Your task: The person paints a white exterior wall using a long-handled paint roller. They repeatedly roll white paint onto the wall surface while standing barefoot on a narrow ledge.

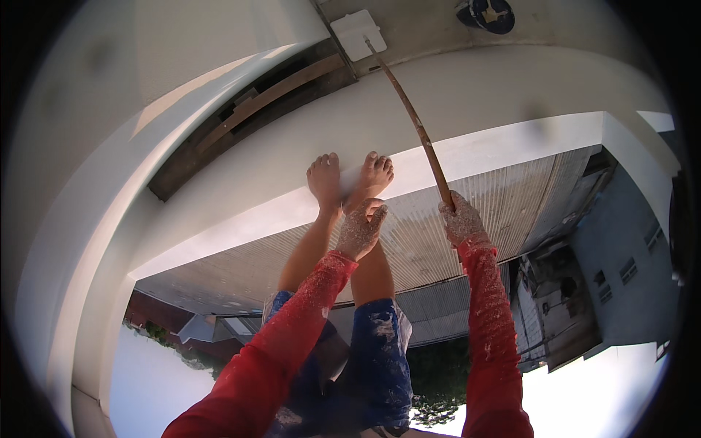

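Observation:
My right hand (pixel 460 217), dusted with white, grips the lower end of a long wooden pole (pixel 416 120). The pole reaches up to a white square object (pixel 358 35), where its thin tip lies over the surface. My left hand (pixel 359 228), also speckled white, is held beside the pole, just below my feet in the picture, with fingers loosely bent and nothing visible in them. My bare feet (pixel 325 179) rest on a pale ledge (pixel 255 219). Both sleeves are red and my blue shorts carry white smears.
A dark container (pixel 485 16) sits at the upper right. A dark recess with boards (pixel 255 109) runs along the ledge. A pale curved wall (pixel 87 146) is at left. Beyond the ledge's edge lie corrugated roofs (pixel 496 204), a grey building (pixel 613 263), trees and sky.

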Motion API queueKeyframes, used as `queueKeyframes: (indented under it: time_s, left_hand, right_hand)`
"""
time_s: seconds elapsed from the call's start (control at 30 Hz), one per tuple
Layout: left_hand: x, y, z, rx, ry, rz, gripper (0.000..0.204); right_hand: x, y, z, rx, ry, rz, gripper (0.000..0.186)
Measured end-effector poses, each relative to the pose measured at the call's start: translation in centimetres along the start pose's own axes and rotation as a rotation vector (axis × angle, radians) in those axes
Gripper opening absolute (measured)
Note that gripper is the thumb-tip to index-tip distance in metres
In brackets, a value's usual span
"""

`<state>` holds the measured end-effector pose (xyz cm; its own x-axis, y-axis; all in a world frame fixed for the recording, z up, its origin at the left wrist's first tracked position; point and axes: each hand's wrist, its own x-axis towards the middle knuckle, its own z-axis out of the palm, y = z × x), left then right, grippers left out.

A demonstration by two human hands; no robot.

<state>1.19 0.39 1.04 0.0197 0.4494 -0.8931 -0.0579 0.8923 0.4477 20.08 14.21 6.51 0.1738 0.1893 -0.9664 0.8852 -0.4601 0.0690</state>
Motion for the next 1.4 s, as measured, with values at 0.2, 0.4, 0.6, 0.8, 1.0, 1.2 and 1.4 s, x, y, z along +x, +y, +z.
queueKeyframes:
  time_s: [0.2,0.4,0.6,0.8,1.0,1.2,1.4]
  left_hand:
    - [8.3,3.9,3.2,-0.537,-0.135,-0.407,0.061]
    - [10.4,8.3,9.5,-1.021,-0.119,-0.369,0.082]
    - [4.7,5.5,12.0,-0.337,0.121,-0.268,0.042]
    - [-12.9,10.0,16.7,0.073,0.386,-0.087,0.032]
    - [-29.6,13.6,18.0,0.119,0.353,0.094,0.028]
    - [-33.9,11.3,11.9,0.257,0.08,0.302,0.029]
    - [-32.9,9.1,-5.7,0.699,-0.178,0.871,0.028]
  right_hand:
    - [-18.9,6.6,-0.7,0.089,0.065,-0.098,0.049]
    - [-37.6,7.1,-3.2,0.146,-0.162,0.475,0.058]
    - [-46.8,14.2,2.2,0.574,-0.182,0.234,0.056]
    - [-38.2,23.8,5.4,1.0,-0.381,0.176,0.074]
    - [-16.2,9.3,-2.1,0.948,-0.149,-0.293,0.055]
    - [-17.1,-4.6,-4.3,1.19,-0.048,-0.461,0.025]
    - [-24.4,-0.6,-1.4,1.176,0.169,-0.529,0.023]
